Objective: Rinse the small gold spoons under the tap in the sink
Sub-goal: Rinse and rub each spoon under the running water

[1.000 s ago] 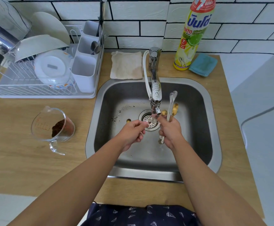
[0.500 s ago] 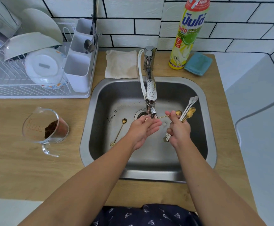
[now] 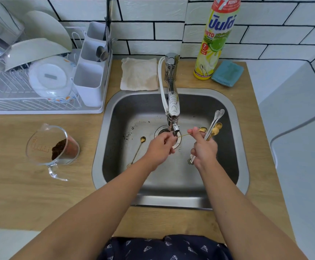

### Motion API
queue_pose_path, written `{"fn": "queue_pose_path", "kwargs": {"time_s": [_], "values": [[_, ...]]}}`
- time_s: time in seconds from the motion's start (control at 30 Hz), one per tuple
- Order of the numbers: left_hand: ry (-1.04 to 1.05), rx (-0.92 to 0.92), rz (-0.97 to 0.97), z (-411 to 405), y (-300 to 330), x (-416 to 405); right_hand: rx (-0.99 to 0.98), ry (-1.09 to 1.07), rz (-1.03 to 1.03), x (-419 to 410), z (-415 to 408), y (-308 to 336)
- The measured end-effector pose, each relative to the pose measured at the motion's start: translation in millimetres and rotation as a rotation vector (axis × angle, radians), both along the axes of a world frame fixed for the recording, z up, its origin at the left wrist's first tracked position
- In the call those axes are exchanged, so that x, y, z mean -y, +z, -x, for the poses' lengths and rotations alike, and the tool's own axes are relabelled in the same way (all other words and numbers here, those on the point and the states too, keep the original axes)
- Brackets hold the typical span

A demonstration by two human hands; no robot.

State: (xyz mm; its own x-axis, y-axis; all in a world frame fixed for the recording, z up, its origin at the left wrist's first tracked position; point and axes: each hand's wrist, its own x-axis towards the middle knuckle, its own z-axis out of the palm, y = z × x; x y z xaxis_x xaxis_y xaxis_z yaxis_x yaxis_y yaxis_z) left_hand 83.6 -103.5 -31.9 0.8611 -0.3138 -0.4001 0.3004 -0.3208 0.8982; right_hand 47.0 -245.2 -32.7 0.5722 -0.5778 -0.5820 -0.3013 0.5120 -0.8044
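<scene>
One gold spoon [image 3: 185,135] spans both hands under the tap [image 3: 173,107] — left hand [image 3: 160,147] pinching its handle end, right hand [image 3: 203,147] pinching near the bowl while gripping a bundle of spoons [image 3: 214,126]. Best to turn it slowly beneath the spout. Another gold spoon [image 3: 137,150] lies on the sink [image 3: 228,113] floor — unrinsed, probably.
</scene>
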Motion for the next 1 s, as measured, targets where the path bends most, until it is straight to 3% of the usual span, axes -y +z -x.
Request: {"fn": "queue_pose_path", "kwargs": {"time_s": [0.07,0.13,0.3,0.43,0.53,0.77,1.0], "values": [[-0.150,0.233,-0.237,-1,2,0,-0.027,-0.022,-0.005,-2,-1,3],[-0.213,0.267,-0.330,-2,5,0,-0.024,-0.036,-0.024,-3,-3,5],[-0.086,-0.106,-0.001,2,6,-3,-0.005,-0.032,-0.044,-3,-4,9],[-0.004,-0.294,0.190,4,8,2,-0.009,-0.043,-0.061,-5,-4,10],[0.038,-0.317,0.252,2,7,0,-0.011,-0.033,-0.064,-4,-3,9],[0.195,-0.288,0.156,-8,4,-1,0.056,0.086,-0.122,-7,-1,9],[0.042,-0.344,0.299,-3,12,-2,-0.004,0.022,-0.056,-3,0,6]]}}
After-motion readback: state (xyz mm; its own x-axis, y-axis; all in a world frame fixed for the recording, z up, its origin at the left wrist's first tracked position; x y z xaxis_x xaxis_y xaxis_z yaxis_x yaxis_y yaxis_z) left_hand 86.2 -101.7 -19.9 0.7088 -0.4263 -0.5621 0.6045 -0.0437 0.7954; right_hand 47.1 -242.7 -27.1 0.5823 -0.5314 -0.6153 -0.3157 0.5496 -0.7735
